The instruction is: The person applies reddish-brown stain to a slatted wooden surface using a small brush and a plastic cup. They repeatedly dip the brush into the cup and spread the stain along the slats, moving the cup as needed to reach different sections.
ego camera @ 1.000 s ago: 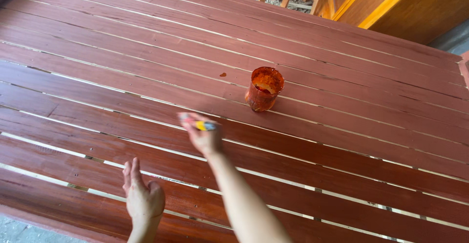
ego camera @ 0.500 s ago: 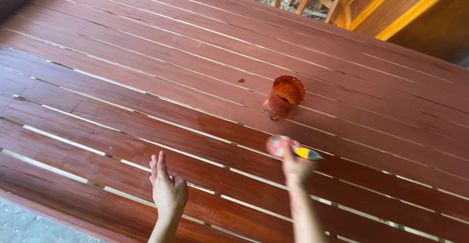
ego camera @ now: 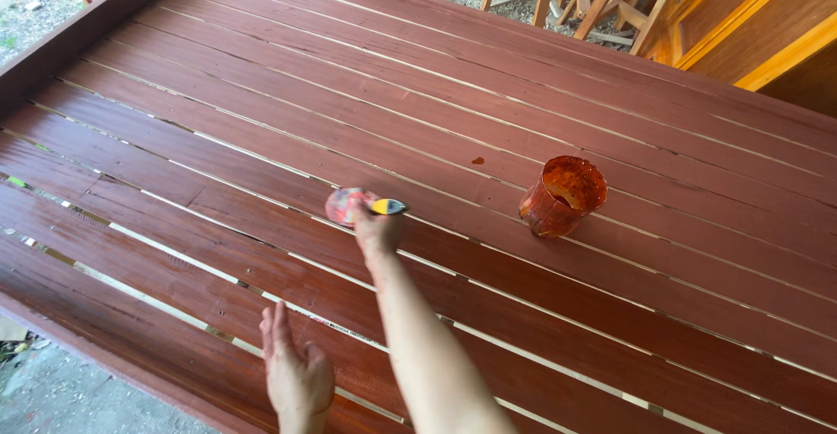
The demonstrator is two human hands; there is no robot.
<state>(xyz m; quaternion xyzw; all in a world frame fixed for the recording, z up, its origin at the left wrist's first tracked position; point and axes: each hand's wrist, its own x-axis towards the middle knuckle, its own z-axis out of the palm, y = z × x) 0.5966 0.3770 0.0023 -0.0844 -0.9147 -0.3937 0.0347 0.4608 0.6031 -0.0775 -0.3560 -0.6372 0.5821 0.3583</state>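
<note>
Red-stained pad (ego camera: 350, 205) in right hand (ego camera: 377, 229), left hand (ego camera: 296, 380) well apart.

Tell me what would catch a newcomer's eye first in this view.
First, the broad slatted wood surface, coated dark red-brown, filling nearly the whole view. Then the paint-smeared cup standing on the slats right of centre, apart from both hands. The right hand reaches out mid-frame with its grip on a paint-stained pad with a yellow and blue handle, pressed to a slat, while the left hand hovers open near the bottom edge.
</note>
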